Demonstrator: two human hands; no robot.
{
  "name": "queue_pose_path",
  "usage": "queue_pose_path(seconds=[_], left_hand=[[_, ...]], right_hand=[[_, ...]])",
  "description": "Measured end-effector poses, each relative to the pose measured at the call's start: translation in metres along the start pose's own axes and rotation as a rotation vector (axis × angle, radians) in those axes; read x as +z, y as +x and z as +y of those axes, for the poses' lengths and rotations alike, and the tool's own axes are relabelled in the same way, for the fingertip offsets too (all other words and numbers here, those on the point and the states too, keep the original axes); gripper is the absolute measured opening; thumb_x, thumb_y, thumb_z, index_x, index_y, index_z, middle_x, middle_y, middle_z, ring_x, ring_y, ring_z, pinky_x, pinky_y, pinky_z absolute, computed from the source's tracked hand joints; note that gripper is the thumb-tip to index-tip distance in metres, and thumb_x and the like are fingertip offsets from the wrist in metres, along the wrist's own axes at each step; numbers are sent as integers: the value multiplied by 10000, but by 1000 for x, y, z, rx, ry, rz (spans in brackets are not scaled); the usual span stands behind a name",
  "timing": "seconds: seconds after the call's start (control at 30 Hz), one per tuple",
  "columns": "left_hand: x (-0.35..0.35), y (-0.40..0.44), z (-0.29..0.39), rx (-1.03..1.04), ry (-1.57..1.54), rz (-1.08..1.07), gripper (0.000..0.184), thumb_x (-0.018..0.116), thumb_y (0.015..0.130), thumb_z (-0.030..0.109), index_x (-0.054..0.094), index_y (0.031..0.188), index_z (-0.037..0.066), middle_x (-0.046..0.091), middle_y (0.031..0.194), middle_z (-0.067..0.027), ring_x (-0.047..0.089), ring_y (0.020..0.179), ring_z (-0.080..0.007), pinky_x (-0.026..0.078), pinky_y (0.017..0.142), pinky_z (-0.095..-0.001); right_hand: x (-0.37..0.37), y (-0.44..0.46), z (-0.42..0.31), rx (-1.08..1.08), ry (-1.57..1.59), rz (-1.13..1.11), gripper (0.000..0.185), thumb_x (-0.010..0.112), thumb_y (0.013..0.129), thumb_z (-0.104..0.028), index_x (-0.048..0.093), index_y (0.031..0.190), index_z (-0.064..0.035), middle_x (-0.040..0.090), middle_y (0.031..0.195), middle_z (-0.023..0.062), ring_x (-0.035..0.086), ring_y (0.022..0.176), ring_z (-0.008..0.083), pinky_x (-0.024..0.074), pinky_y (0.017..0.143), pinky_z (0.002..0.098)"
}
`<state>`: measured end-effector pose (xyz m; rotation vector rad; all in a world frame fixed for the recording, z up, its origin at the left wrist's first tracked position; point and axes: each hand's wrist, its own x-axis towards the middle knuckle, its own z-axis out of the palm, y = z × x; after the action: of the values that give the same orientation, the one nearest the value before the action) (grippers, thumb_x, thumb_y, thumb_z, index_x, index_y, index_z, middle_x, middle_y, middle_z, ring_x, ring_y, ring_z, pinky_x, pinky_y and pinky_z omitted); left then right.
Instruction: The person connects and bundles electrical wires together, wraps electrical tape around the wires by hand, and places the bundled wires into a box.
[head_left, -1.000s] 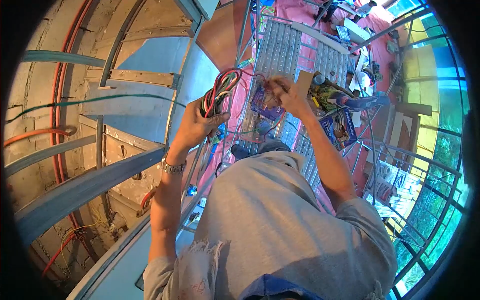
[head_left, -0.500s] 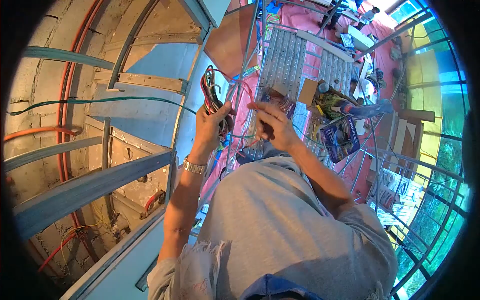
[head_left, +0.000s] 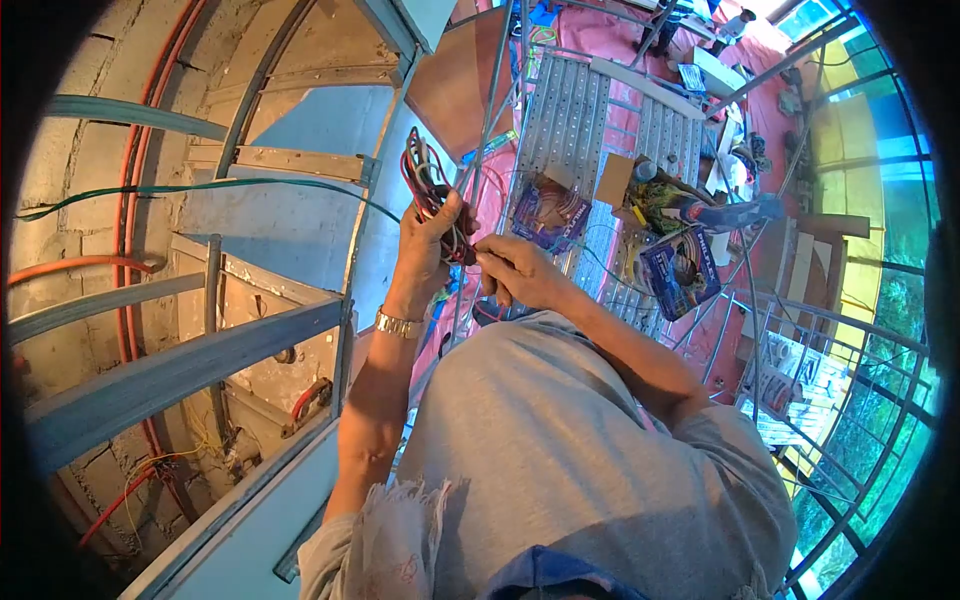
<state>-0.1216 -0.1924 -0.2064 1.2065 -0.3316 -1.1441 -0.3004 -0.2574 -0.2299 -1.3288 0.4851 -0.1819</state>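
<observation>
My left hand, with a metal-banded watch on the wrist, is closed around a looped bundle of electrical wires. Red, black and white strands stick up above its thumb. My right hand meets the lower right side of the bundle, thumb and forefinger pinched together on a wire there; the fingertips partly hide it. A green cable runs in from the left wall to behind my left hand.
Metal framing and orange conduits line the left wall. Below is a perforated scaffold platform with printed boxes of wire, a cardboard flap and tools. Scaffold bars cross at right. People stand on the floor at the top right.
My right hand has moved left and down, from holding a red wire out apart from the bundle to pinching right at it. My left hand keeps its grip.
</observation>
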Motion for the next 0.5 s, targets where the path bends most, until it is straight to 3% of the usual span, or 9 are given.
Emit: queue_pose_path(seconds=[0.1,0.17,0.27,0.33,0.4,0.43,0.47,0.5], left_hand=[[-2,5,9,-52,-205,-45,259,750,998,315,646,1029,79,610,805,-3,619,687,-130,523,619,-298],[2,10,26,-39,-253,-19,256,746,1001,315,644,1035,83,584,792,11,595,674,-121,505,615,-291],[3,23,52,20,-284,-12,254,731,1012,334,636,1009,98,555,772,26,555,657,-105,481,630,-291],[3,33,67,94,-411,20,274,722,1015,357,592,940,128,525,743,35,527,647,-121,461,677,-308],[-7,47,79,152,-451,34,294,727,1012,360,575,896,137,543,754,14,556,659,-116,493,675,-334],[-10,52,85,200,-493,74,300,729,1011,361,571,892,135,545,755,12,564,667,-125,495,679,-344],[-14,57,92,247,-535,114,305,730,1009,361,567,889,133,548,757,11,572,675,-134,497,682,-353],[-14,60,99,271,-506,174,308,732,1005,367,571,896,128,558,762,7,590,691,-153,510,703,-367]], right_hand=[[1,1,12,70,198,-46,306,544,1107,-306,642,1066,-19,676,758,46,633,618,110,523,590,286],[5,5,53,111,236,-162,338,553,1104,-336,665,1052,-21,705,829,62,668,774,136,542,737,317],[15,-1,100,13,74,-287,345,575,1094,-350,681,1075,-22,724,915,69,663,888,160,526,835,350],[8,-6,90,-33,-118,-330,332,595,1084,-352,675,1133,-33,712,947,54,651,887,169,521,835,355],[9,-7,104,-188,-160,-113,320,592,1086,-332,654,1197,-38,670,888,37,643,864,174,523,825,371],[1,-13,101,-586,-394,-27,296,558,1101,-291,635,1252,-48,588,817,9,600,783,147,512,743,354],[-2,-18,92,-590,-395,-34,296,558,1101,-291,635,1252,-48,588,817,9,600,783,147,512,743,354],[-4,-26,86,-318,-189,50,276,546,1105,-256,635,1269,-53,555,802,0,574,749,130,493,698,337]])
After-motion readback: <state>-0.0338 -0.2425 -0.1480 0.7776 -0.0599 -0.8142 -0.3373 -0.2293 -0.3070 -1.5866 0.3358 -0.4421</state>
